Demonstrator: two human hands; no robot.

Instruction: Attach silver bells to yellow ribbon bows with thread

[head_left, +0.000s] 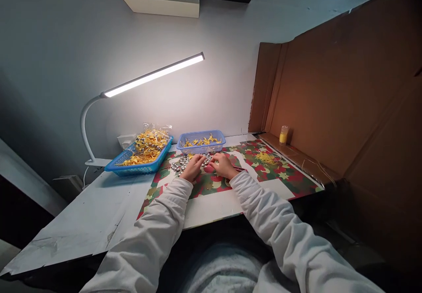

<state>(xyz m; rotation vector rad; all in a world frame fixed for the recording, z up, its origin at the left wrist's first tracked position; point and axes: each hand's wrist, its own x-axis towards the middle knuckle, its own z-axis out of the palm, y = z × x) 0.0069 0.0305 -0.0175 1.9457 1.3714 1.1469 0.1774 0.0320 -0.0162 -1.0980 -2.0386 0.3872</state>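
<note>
On my feed the left hand (194, 168) and right hand (223, 165) look mid-fiddle, fingertips bunched, can't tell on what, beside silver beads (177, 166) on the bench (95, 214), so light fingertip control matters here.

2 bare hands (194, 168) can be counted, along with 2 plastic baskets (141, 169), 1 desk lamp (154, 75) and 1 small bottle (283, 135). On the wall, 2 shelves (161, 6) are seen, 1 white and 1 black. The silvery round pieces (178, 165) and yellow pieces (147, 148) are clustered too densely to be counted, though more than 10 of each are shown.
</note>
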